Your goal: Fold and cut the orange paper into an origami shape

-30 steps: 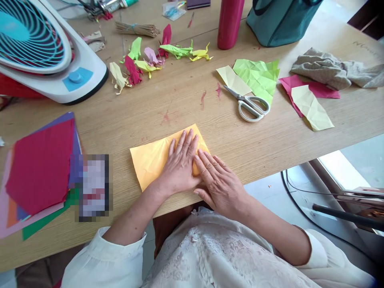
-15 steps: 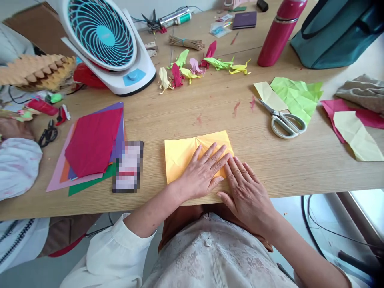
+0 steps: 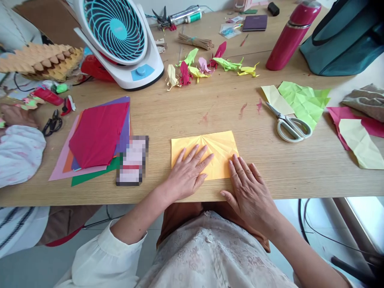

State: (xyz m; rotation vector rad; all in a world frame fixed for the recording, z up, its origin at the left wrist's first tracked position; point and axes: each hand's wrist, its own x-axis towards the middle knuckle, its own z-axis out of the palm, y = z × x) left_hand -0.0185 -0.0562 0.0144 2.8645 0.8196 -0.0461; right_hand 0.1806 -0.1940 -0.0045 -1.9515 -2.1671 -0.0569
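- Yellow sheet (image 3: pixel 220 150) lies flat at the centre of the frame, slightly below the middle. It sits on the wooden table (image 3: pixel 300 172), close to the near edge, and its creases fan out from the middle of its top edge.
- Your left hand (image 3: pixel 187 178) rests palm down on the sheet's lower left part. The fingers are spread and straight, gripping nothing, and a flat hand like that likely pins the paper so it cannot slide on the smooth wood.
- Your right hand (image 3: pixel 250 194) is also open and flat. Its fingertips touch the sheet's lower right corner, while the palm lies on bare table at the very edge.
- The two hands are near each other but apart, with a strip of yellow showing between them.
- Edges: the sheet's bottom edge runs nearly parallel to the table's near edge with only a narrow band of wood between, so there is little room towards you.
- Open room: bare wood lies above the sheet, up to the row of small folded paper figures (image 3: pixel 207 66), and more to the lower right.
- To the left, a blurred card (image 3: pixel 132 160) sits near the sheet, touching a stack of coloured paper (image 3: pixel 96 134).
- To the right, white scissors (image 3: pixel 289 126) rest partly on green paper (image 3: pixel 306 102), well apart from your right hand.
- Along the top of the frame stand a fan (image 3: pixel 120 36), a red bottle (image 3: pixel 291 36) and a teal bag (image 3: pixel 345 40).
- At the far left another person's sleeve (image 3: pixel 18 154) shows — not yours.
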